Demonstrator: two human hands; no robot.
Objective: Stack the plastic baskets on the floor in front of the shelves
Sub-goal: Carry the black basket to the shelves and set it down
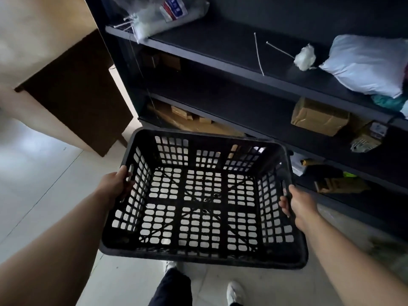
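I hold one black plastic basket [223, 217] with a lattice of holes, level in the air above the pale tiled floor [44, 184]. My left hand [116, 184] grips its left rim at the handle slot. My right hand [298, 206] grips the right rim, fingers curled inside. The basket is empty and hangs just in front of the dark shelves [242, 71]. No other basket is in view.
The shelves hold white bags [366, 62], taped cardboard parcels [320, 117] and small items on the lower levels. A dark wooden cabinet [75, 93] stands at the left. My legs and white shoes [235, 291] are below the basket.
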